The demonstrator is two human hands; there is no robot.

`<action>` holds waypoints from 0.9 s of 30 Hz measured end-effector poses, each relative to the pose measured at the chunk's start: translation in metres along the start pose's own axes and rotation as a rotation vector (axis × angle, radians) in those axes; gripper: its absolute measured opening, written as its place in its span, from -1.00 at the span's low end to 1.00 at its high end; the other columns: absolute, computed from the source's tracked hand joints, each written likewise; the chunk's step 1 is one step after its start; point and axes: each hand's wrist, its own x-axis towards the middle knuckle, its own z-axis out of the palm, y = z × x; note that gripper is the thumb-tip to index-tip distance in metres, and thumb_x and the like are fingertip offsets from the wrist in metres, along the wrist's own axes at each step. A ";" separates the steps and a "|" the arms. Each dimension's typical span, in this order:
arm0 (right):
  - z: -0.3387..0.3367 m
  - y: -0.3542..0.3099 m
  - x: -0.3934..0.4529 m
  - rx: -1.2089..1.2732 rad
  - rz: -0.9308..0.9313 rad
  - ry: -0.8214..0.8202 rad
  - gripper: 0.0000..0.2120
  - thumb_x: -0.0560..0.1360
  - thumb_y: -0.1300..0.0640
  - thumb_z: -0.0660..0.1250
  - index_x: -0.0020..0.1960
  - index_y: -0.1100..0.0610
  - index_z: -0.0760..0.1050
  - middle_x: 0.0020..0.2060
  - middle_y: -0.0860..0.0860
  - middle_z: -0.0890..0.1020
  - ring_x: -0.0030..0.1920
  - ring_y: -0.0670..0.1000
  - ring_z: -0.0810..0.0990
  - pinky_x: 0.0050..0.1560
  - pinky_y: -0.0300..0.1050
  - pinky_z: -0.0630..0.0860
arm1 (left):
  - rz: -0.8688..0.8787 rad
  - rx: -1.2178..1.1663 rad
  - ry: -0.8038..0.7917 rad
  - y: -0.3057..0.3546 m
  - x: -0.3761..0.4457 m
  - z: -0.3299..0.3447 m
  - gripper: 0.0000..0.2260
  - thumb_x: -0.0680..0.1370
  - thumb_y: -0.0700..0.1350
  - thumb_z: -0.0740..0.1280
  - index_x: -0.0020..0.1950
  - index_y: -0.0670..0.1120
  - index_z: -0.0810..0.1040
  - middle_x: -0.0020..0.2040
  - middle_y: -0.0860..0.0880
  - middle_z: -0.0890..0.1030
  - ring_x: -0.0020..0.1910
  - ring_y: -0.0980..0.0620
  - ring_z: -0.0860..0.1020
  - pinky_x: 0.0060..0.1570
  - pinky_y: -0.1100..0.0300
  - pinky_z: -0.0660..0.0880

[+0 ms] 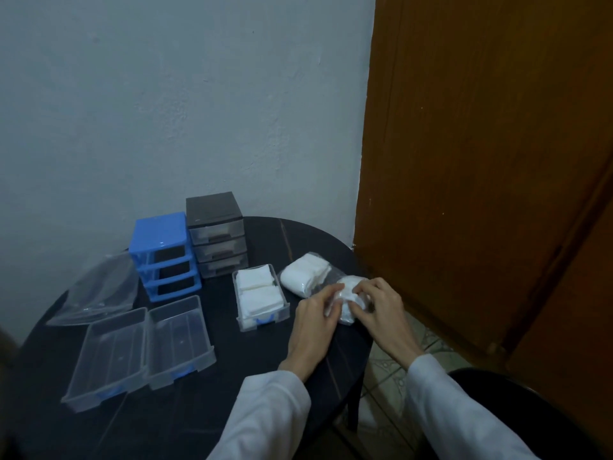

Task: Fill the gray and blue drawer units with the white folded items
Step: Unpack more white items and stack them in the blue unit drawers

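While both hands are working at the right edge of a dark round tabletop (205, 426), the left hand (313, 322) and right hand (381, 308) are pinching a small pack of white folded items (348, 298) between curled fingers and thumbs, the pack sitting wrapped in clear plastic. Just behind it, a second, larger wrapped pack (305, 273) is lying on its side. A clear drawer (260, 295), pulled out and resting near the middle of the tabletop, is holding stacks of the white items. Two more clear drawers (139, 350) are lying side by side and touching at the near left, nothing showing in them. At the far side, the blue unit (162, 254) is standing with its three slots open and dark, while the gray unit (215, 232) is standing just beside it on the right with its three drawers shut. A clear plastic bag (96, 290) is lying flat at the left edge. White sleeves (265, 416) are covering both forearms.
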 end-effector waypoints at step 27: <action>-0.018 0.014 0.001 0.234 0.081 -0.071 -0.87 0.48 0.12 0.36 0.02 0.11 0.53 -0.13 -0.11 0.57 -0.09 -0.15 0.55 -0.18 -0.39 0.48 | 0.032 0.072 -0.008 0.006 -0.001 -0.004 -0.79 0.59 -0.10 0.23 0.22 0.02 0.48 -0.08 0.11 0.53 -0.17 0.29 0.50 -0.13 0.46 0.41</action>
